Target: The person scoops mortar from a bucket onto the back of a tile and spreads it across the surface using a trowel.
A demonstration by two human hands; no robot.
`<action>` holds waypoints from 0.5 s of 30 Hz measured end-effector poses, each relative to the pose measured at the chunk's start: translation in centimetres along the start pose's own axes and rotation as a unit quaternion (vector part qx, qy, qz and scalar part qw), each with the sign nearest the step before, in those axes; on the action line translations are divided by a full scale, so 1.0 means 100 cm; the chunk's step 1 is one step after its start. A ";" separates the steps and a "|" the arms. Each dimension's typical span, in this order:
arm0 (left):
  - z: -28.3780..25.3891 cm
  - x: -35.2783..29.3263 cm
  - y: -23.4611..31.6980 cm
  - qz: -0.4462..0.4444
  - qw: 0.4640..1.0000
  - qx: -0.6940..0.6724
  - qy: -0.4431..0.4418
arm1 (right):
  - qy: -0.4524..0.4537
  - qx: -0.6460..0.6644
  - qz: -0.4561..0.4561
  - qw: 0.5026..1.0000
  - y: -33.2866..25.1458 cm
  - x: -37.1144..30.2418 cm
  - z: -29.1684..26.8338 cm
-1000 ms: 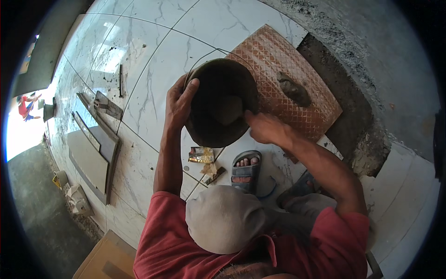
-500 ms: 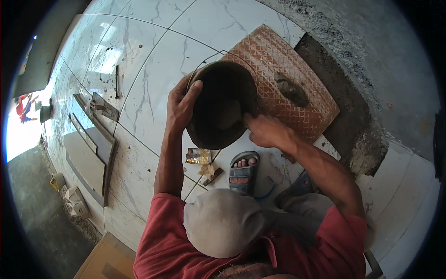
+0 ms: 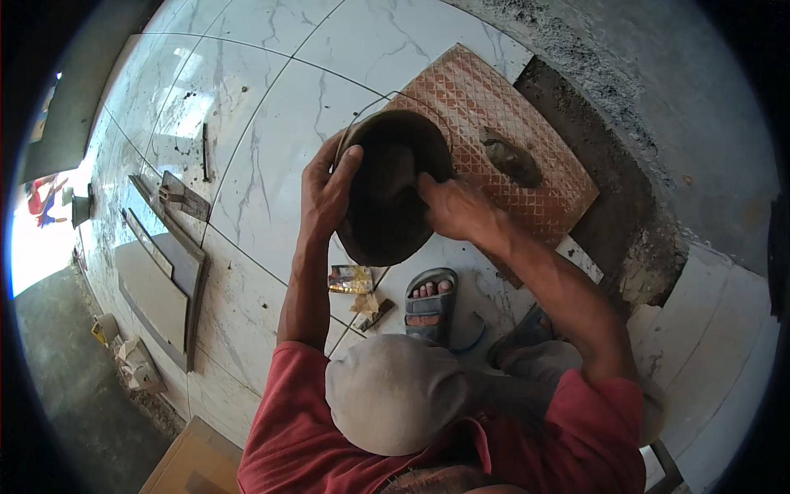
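A dark, round bucket (image 3: pixel 387 235) is tilted with its mouth toward me, over the floor in front of my feet. My left hand (image 3: pixel 329 185) grips its left rim, thumb on the inner side and fingers around the outside. Its thin wire handle (image 3: pixel 360 111) loops up at the far side. My right hand (image 3: pixel 461 206) is closed at the right rim and reaches into the bucket. From it a flat trowel blade (image 3: pixel 393 169) shows dimly inside; the trowel's handle is hidden in my fist. The bucket's bottom is too dark to make out.
Right of the bucket lies a tile, brown patterned back up (image 3: pixel 543 198), bearing a lump of mortar (image 3: pixel 512 159). Beyond it is a bare strip (image 3: pixel 576 115). Tile offcuts (image 3: pixel 152 288), another trowel (image 3: pixel 185 196) and a cardboard box (image 3: pixel 193 461) lie left; a torn wrapper (image 3: pixel 350 278) lies near my sandal.
My right hand has moved left and slightly up, farther into the bucket, carrying the trowel blade toward the far side. The left hand keeps its hold on the rim.
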State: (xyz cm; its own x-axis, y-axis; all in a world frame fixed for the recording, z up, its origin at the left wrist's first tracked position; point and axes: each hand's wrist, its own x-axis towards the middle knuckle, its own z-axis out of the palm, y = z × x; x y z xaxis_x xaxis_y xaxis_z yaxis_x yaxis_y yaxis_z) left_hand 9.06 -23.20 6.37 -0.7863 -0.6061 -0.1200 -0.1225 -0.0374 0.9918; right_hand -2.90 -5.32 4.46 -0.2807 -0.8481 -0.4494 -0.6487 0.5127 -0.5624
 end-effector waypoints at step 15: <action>-0.005 -0.006 -0.001 -0.012 0.998 -0.046 0.033 | 0.012 -0.015 0.036 0.999 0.022 -0.014 0.031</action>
State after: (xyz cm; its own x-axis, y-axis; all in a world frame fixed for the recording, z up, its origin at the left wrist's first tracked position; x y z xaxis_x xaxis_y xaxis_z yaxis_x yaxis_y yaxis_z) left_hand 9.88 -23.24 6.35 -0.7423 -0.6545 -0.1437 -0.0826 -0.1234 0.9889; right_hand -1.70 -2.62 1.68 -0.3445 -0.8120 -0.4712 -0.6474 0.5690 -0.5071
